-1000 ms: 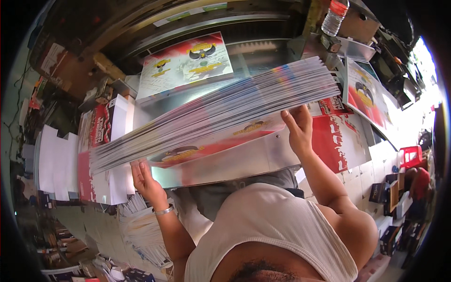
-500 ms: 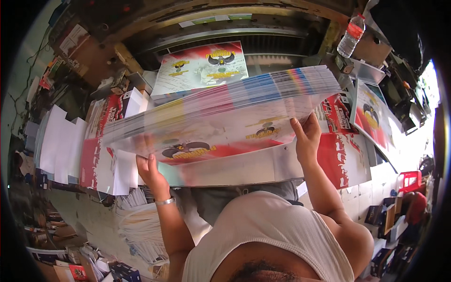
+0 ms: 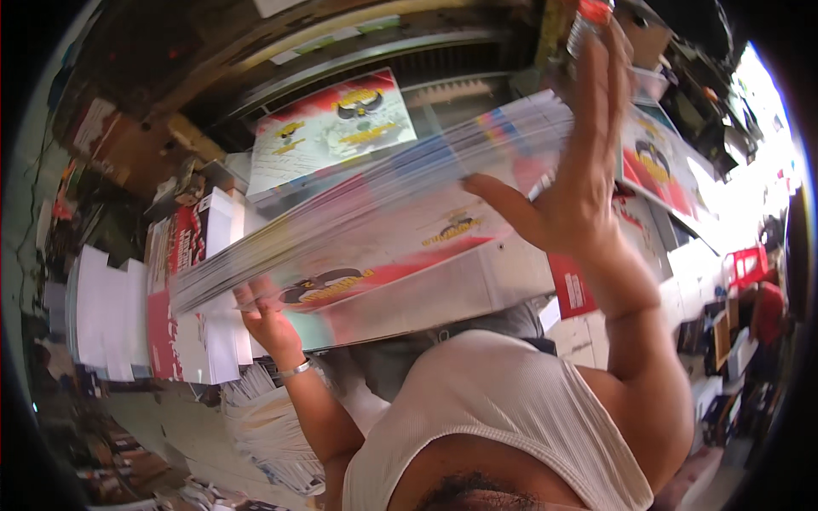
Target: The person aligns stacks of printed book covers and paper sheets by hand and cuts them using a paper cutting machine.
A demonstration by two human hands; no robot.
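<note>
1. On the far left side, I see a white paper pile (image 3: 106, 311), and just beside it a red-and-white printed stack (image 3: 164, 328).
2. Next comes the left hand (image 3: 274, 328), with a bracelet (image 3: 294, 369) at the wrist. Its fingers are at the lower left edge of a thick bundle of sheets (image 3: 375, 200); they are blurred, so whether they close on it, I cannot tell.
3. From this hand the bundle rises slantwise toward the upper right, above a shiny metal surface (image 3: 443, 300). Colour bands run across its layered edge. Behind it lies a printed pile (image 3: 328, 140).
4. Over the right end of the bundle is the right hand (image 3: 573, 200), raised and wide open, fingers straight and thumb spread toward the sheets. The thumb tip overlaps the bundle in my sight; whether it touches, I cannot tell.
5. Farther right, another printed pile (image 3: 652, 162) lies tilted, and well apart stands a red plastic container (image 3: 746, 266).
</note>
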